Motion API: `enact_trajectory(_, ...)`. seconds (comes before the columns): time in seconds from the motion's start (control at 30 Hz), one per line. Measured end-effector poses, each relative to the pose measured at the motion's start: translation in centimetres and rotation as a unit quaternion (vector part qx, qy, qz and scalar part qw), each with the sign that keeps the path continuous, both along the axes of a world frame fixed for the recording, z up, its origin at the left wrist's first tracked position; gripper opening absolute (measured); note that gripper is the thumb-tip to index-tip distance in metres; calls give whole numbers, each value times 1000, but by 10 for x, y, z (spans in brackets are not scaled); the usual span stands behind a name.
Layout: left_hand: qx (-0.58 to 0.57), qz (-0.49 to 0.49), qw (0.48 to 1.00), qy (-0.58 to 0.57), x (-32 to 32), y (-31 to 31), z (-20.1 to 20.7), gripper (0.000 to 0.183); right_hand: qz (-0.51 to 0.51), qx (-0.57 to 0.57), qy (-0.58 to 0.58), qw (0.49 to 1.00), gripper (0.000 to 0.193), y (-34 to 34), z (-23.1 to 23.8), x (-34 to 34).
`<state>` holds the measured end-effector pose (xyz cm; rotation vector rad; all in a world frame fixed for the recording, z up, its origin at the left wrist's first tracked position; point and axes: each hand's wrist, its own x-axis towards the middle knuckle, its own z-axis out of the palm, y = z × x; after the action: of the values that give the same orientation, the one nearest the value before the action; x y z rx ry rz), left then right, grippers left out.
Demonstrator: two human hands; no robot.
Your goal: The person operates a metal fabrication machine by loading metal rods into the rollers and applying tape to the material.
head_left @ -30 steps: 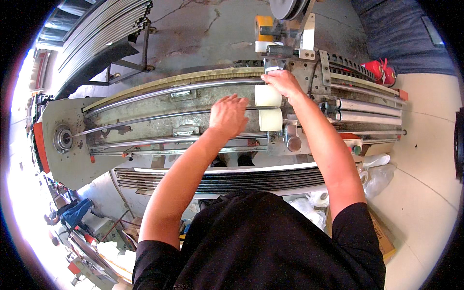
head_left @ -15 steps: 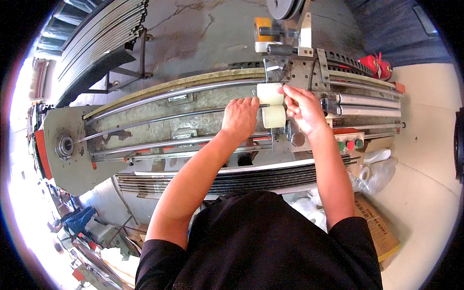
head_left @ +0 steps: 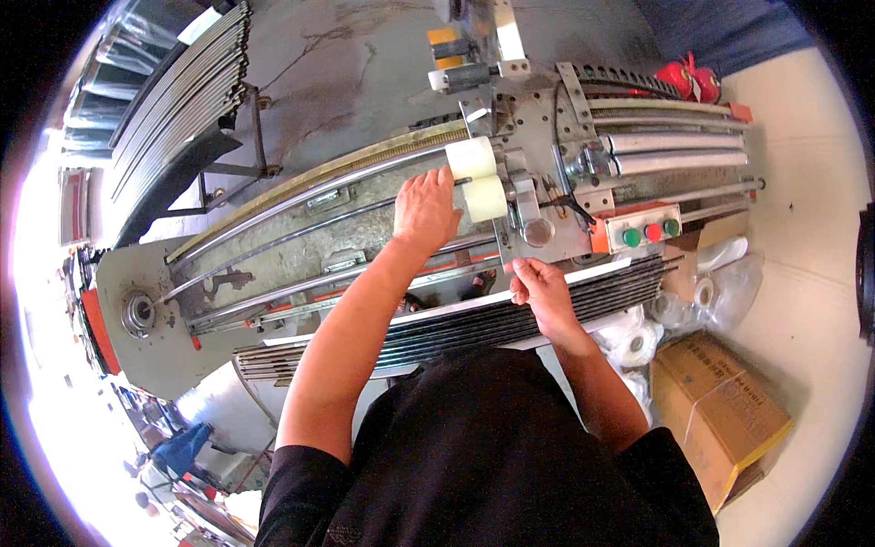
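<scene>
My left hand (head_left: 426,211) is closed over a long thin rod (head_left: 301,232), just left of two cream rollers (head_left: 484,198). The rod runs from a round chuck (head_left: 138,313) at the left end of a long machine to the rollers. My right hand (head_left: 547,296) is in front of the machine's metal carriage (head_left: 565,244), thumb and fingers pinched together. Whether anything small is between those fingertips, I cannot make out. Below it lies a row of dark rods (head_left: 456,321) along the machine's near side.
A control box (head_left: 643,230) with green and red buttons sits right of the carriage. Many tubes lie on a rack (head_left: 187,100) at the far left. Clear plastic rolls (head_left: 633,345) and a cardboard box (head_left: 720,410) stand at the near right, red extinguishers (head_left: 690,82) at the far right.
My right hand has come away from beside the rollers and drawn back toward me. My left hand stays on the rod by the rollers. The whole view has turned slightly.
</scene>
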<state>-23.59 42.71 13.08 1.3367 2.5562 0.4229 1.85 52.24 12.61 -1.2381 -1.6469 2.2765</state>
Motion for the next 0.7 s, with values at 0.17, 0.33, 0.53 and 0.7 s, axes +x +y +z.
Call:
enact_trajectory(0.17,13,-2,1000,-3,-1,1,-9,56,219,419,-126,872,26,30,-41,48)
enact_trajectory(0.33,-16,-1,1000,-17,0,5,-4,49,114,549,-90,823,27,85,-59,32)
enact_trajectory(0.53,4,21,995,-97,-10,7,-7,67,233,608,-17,759,54,129,-82,15)
enact_trajectory(0.7,84,22,980,-177,-23,0,1,91,257,640,-78,720,49,119,-86,15)
